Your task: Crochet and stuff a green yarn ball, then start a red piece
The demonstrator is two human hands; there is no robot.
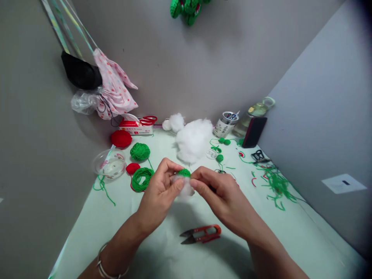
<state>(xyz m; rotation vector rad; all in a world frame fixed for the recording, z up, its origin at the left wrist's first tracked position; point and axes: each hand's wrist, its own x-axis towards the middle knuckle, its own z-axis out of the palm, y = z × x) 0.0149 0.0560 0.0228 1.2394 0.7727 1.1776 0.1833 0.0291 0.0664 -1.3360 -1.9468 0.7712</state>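
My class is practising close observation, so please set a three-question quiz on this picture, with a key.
1. Multiple choice. What lies on the pale green tabletop at the picture's lower middle?
A) orange-handled metal thread snips
B) a round red yarn ball
C) a clear plastic bowl

2. True or false: the left hand holds a small green stitched-yarn piece with fluffy white stuffing.

3. Fill in: the dark, flat, rectangular phone stands in front of a clear, green-lidded ____.

Key: 1 A; 2 true; 3 bottle.
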